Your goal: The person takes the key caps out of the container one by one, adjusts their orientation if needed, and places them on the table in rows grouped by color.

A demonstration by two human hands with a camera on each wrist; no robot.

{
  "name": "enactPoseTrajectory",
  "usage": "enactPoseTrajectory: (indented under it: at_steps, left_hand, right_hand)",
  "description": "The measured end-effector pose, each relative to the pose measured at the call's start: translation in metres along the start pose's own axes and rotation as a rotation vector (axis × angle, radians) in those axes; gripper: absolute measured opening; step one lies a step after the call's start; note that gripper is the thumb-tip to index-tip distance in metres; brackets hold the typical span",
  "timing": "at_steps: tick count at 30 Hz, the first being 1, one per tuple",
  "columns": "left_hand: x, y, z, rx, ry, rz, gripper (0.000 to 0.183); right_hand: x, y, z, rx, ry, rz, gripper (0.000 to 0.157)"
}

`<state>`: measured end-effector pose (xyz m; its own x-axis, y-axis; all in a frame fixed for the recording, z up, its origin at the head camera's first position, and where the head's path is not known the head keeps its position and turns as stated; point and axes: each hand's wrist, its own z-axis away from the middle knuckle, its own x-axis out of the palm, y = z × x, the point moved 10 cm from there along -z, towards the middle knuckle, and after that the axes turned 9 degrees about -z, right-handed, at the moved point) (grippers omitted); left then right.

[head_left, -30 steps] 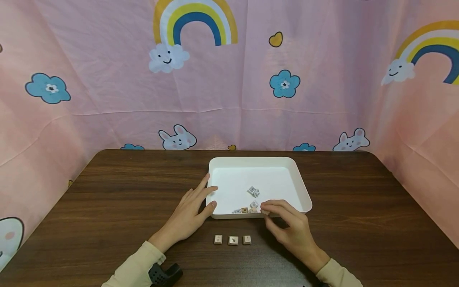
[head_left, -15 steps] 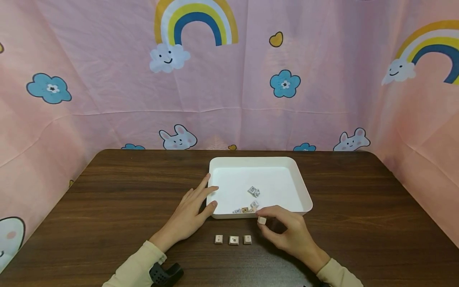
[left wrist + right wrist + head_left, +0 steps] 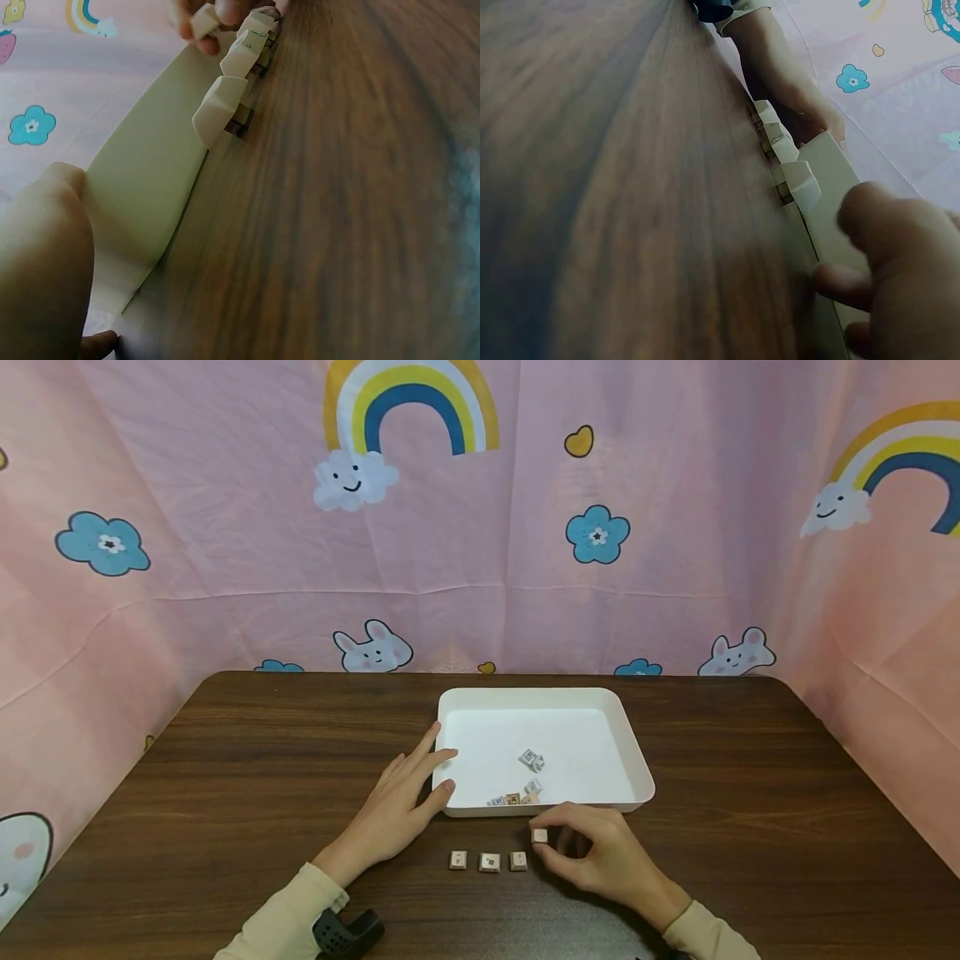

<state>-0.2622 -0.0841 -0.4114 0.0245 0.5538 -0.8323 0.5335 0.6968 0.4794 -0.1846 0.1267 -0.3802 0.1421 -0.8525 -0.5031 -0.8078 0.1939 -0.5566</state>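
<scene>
My right hand (image 3: 607,856) pinches a small white keycap (image 3: 539,836) between thumb and forefinger, just above the table in front of the tray. That keycap (image 3: 204,21) also shows at the top of the left wrist view; in the right wrist view the fingers hide it. Three pale keycaps stand in a row to its left: a left one (image 3: 458,860), a middle one (image 3: 490,862) and a right one (image 3: 517,861). Dark blocks show under them in the wrist views. With fingers spread, my left hand (image 3: 393,806) rests on the left rim of the white tray (image 3: 540,695).
Inside the tray, two grey-white keycaps (image 3: 531,760) lie near the middle. Several more, one of them a yellowish keycap (image 3: 512,798), lie along its front wall. The dark wood table (image 3: 262,793) meets a pink patterned curtain (image 3: 480,527) at the back.
My right hand has brought the keycap from the tray's front edge toward me and slightly left, down near the right end of the row. The left hand has stayed put.
</scene>
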Motion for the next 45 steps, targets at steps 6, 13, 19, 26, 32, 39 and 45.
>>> enactPoseTrajectory:
  at_steps: [6, 13, 19, 26, 32, 39, 45]
  left_hand:
    - [-0.001, 0.001, 0.0, 0.0, -0.002, 0.004, 0.048]
    - [0.0, 0.0, 0.0, -0.002, -0.006, 0.002, 0.048]
    - [0.001, -0.001, 0.0, -0.005, -0.011, 0.006, 0.049]
    - [0.002, -0.002, 0.0, -0.008, -0.019, 0.003, 0.049]
    - [0.002, -0.002, 0.0, -0.01, -0.018, 0.003, 0.049]
    - [0.002, -0.002, 0.001, -0.013, -0.02, 0.004, 0.049]
    - [0.001, -0.002, 0.0, -0.005, -0.016, 0.006, 0.048]
  right_hand:
    - [0.004, 0.008, 0.001, 0.092, -0.03, -0.027, 0.031]
    - [0.005, 0.014, 0.006, 0.138, -0.03, -0.052, 0.03]
    - [0.006, 0.016, 0.011, 0.171, -0.071, -0.122, 0.028]
    - [0.007, 0.014, 0.011, 0.149, -0.094, -0.126, 0.029]
    - [0.01, 0.017, 0.01, 0.174, -0.127, -0.142, 0.03]
    - [0.01, 0.021, 0.013, 0.247, -0.129, -0.158, 0.032]
    - [0.01, 0.019, 0.015, 0.275, -0.12, -0.14, 0.036]
